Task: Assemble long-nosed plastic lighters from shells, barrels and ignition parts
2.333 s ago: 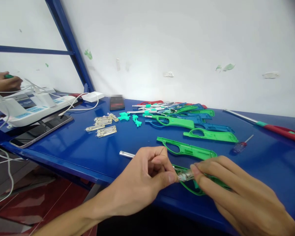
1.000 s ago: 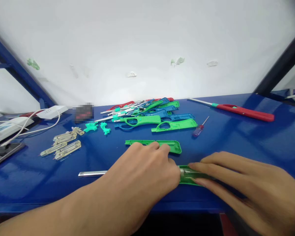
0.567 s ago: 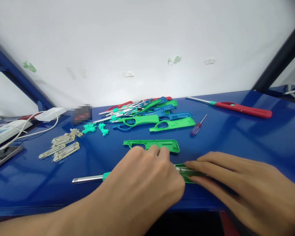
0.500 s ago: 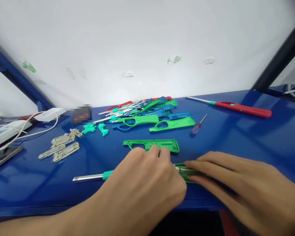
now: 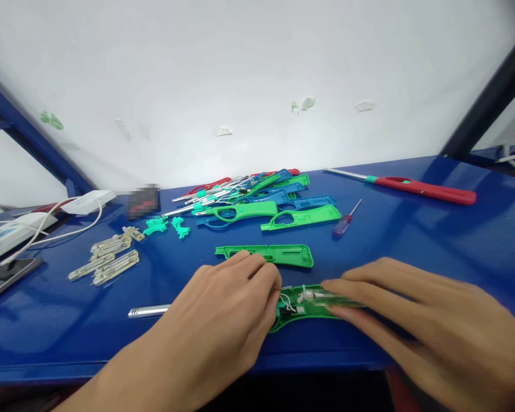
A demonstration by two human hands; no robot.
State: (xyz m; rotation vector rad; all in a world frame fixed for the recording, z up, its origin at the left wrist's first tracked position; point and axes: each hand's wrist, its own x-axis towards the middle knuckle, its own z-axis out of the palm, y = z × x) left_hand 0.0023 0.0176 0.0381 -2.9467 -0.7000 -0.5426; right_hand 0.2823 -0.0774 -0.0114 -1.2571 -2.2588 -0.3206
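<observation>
An opened gas lighter lies along the front of the table, its green half shell (image 5: 300,321) showing white wires and a clear fuel tank (image 5: 321,294). Its metal tube (image 5: 148,311) points left. My left hand (image 5: 227,320) is closed over the front of this lighter; its fingertips are mostly hidden. At the shell's right end, my right hand (image 5: 420,320) pinches the tank and shell between thumb and fingers. Just behind the hands rests another green half shell (image 5: 283,255), inner side up.
Behind is a pile of lighter parts (image 5: 249,200) in several colours. A screwdriver (image 5: 342,225) and a red lighter (image 5: 424,190) lie to the right. Leftward are clear fuel tanks (image 5: 115,268), turquoise pieces (image 5: 155,225), a phone (image 5: 8,274) and a white cable (image 5: 68,232).
My left hand has shifted left along the lighter, uncovering the wires and the end of the fuel tank. My right hand keeps its hold in nearly the same place.
</observation>
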